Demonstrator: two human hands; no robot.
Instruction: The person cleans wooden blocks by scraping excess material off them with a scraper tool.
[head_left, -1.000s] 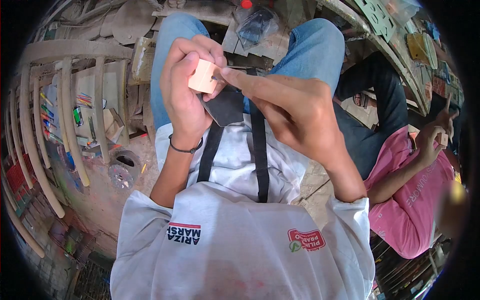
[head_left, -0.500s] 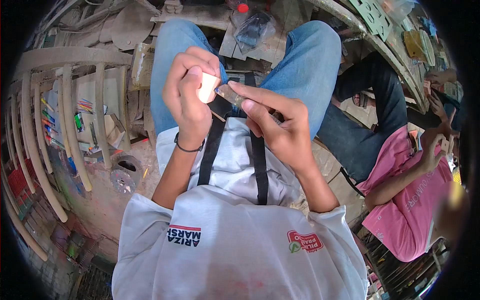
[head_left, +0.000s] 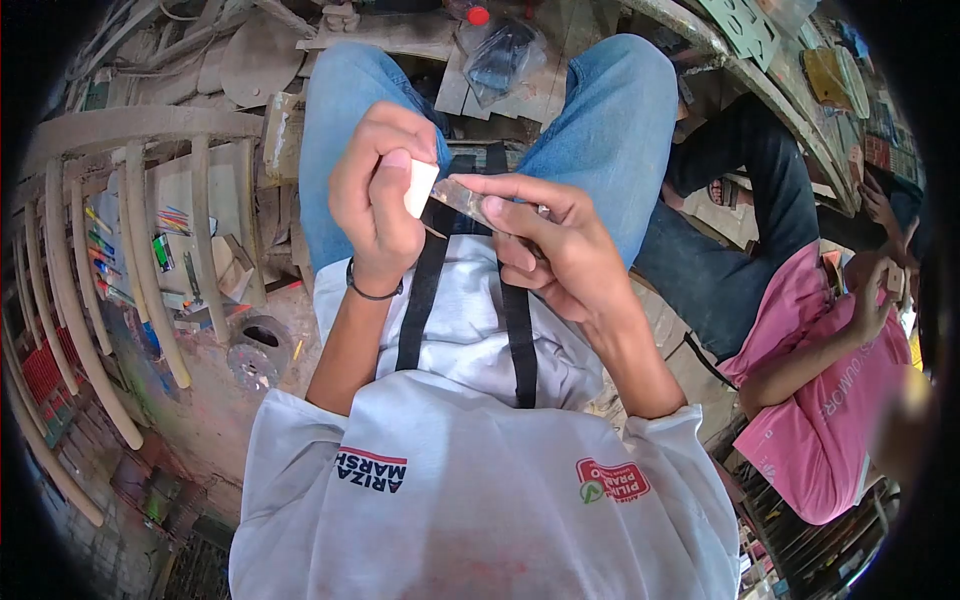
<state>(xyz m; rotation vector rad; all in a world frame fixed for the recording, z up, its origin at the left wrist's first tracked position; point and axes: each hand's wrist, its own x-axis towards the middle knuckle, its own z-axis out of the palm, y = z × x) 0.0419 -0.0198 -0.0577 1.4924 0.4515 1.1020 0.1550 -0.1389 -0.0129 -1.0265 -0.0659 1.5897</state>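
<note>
A small pale block, likely wood, (head_left: 421, 188) is gripped in my left hand (head_left: 382, 200), with the thumb along its face. My right hand (head_left: 560, 235) holds a flat, worn blade-like tool (head_left: 462, 200) between thumb and fingers, its end pointing at the block's right side. Tool tip and block are very close; whether they touch I cannot tell. Both hands are above my lap, between my knees in blue jeans (head_left: 625, 130).
A co-worker in a pink shirt (head_left: 800, 400) sits at the right, holding a small piece. Slatted wooden furniture (head_left: 140, 250) stands at the left, near a round metal part (head_left: 262, 345). A plastic bag (head_left: 503, 62) lies ahead on boards.
My left hand and the block have shifted slightly and tilted. My right hand has turned a little, with its fingers spread further below the tool. The view has moved slightly.
</note>
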